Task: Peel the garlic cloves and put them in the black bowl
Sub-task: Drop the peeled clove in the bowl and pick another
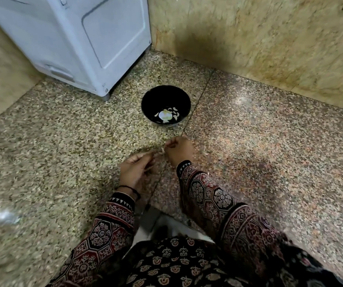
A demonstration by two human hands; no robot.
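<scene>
The garlic clove you are working on is a small, pale, blurred scrap caught between the fingertips of both hands. Your left hand pinches it from the near side with its fingers curled. Your right hand curls in on it from the far side, so the two hands meet at the clove. Just beyond your right hand the black bowl stands upright on the speckled floor, apart from both hands, with several peeled cloves lying pale in its bottom. A black thread circles your left wrist, and patterned sleeves cover both forearms. Farther off, beyond your left hand, a white appliance stands against the tiled wall.
</scene>
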